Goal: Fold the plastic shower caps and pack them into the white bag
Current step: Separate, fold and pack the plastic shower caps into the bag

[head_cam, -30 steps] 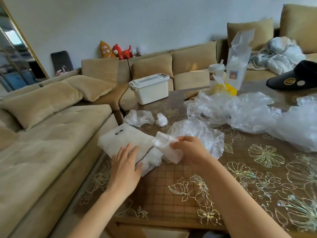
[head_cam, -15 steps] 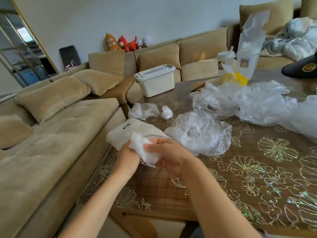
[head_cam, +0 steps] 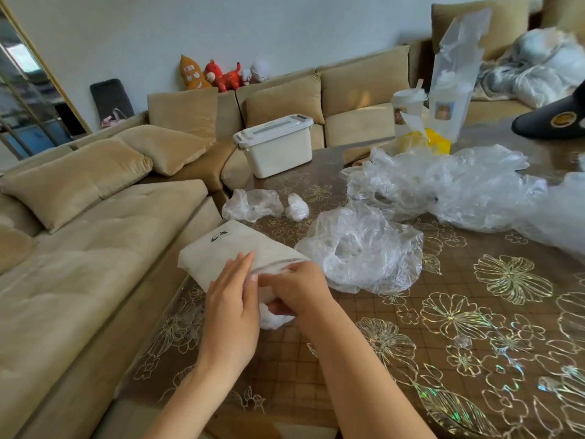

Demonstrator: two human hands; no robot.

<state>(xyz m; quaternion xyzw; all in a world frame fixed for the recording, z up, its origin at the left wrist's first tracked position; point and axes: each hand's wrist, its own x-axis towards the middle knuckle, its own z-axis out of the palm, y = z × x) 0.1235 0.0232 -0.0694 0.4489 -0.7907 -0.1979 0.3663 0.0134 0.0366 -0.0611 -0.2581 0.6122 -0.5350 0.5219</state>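
Bag [head_cam: 232, 248] lies flat at the counter [head_cam: 411, 359] left edge, mouth facing 6 o'clock toward the person, so it can be fed without lifting. Left hand [head_cam: 228, 307] lies on the bag at its mouth, fingers [head_cam: 245, 264] straight and pressed together; likely it pins the top layer down and holds the opening steady. Right hand [head_cam: 302, 291] sits at 3 o'clock of the left one, touching it, with its fingers [head_cam: 280, 308] curled and pinching the folded cap [head_cam: 274, 320]. The cap is a small white wad at the bag mouth, half under the hand. Cannot tell how much of it is already inside. Judged step: stuffing one folded cap into the bag, with the grip kept tight so the plastic does not spring open. A loose cap [head_cam: 361, 248] lies unfolded just beside the bag at 2 o'clock, near enough to be taken next. Two small wads [head_cam: 253, 205] lie at 12 o'clock of the bag, apart from it. A big pile [head_cam: 449, 185] of crumpled caps spreads at 1 to 2 o'clock, further back, so most of the task seems left. A white box [head_cam: 275, 150] stands at 12 o'clock on the counter's far edge, and a sofa [head_cam: 95, 232] runs along 9 o'clock. Risk: thin film slips or puffs up once released.
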